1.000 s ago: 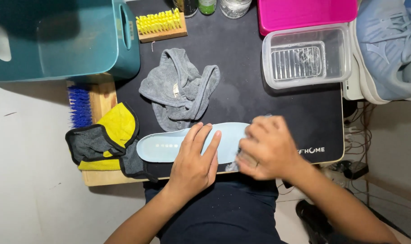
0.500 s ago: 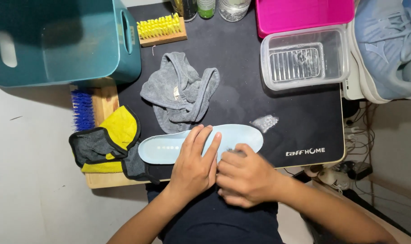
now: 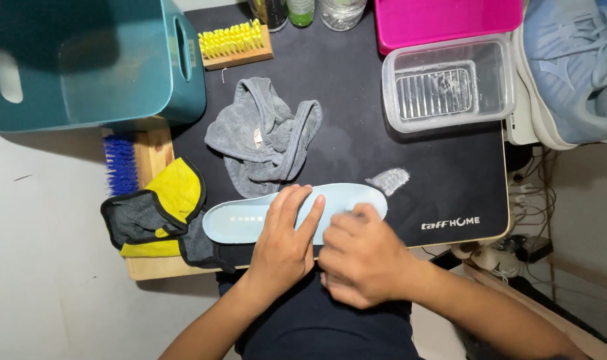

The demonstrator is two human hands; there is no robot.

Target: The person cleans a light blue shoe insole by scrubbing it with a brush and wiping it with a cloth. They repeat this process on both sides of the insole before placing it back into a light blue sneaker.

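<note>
A small wooden table point(image 3: 153, 268) on a pale floor point(image 3: 43, 293) — tangled cables point(image 3: 523, 227) at right.

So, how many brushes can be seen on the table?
2. The yellow-bristled brush lies at the top, beside the teal bin. The blue-bristled brush lies at the left edge, under that bin. Others may be hidden.

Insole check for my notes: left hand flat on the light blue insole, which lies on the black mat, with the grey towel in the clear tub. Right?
Not quite. The head view shows the grey towel lying on the black mat, not in the clear tub. The left hand does press the insole.
</note>
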